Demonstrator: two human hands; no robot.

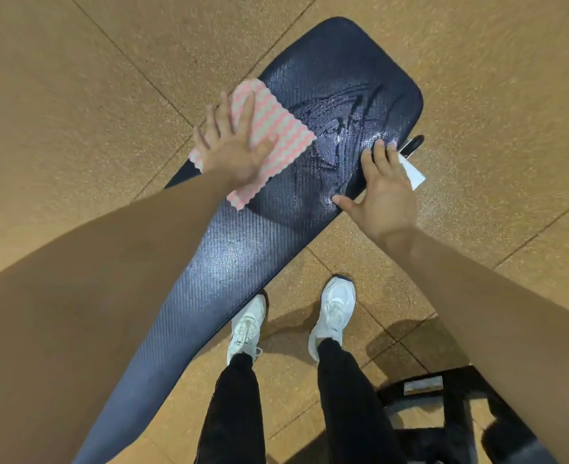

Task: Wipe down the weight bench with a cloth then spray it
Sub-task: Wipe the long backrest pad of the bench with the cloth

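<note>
The cloth (286,135) is pressed flat at the far edge of the bench (343,78) under the left hand (232,145), fingers straight and spread. The right hand (388,192) is rested open on the near edge, holding nothing. Glossy streaks are noted between them. Wiping is judged under way and spraying outstanding. No sprayer is seen.

Left hand (232,147) flat, palm down, fingers (247,107) spread; right hand (385,195) flat, fingers splayed.

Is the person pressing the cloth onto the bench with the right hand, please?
No, the left hand lies flat on the pink-and-white cloth, while the right hand rests on the bench edge.
</note>
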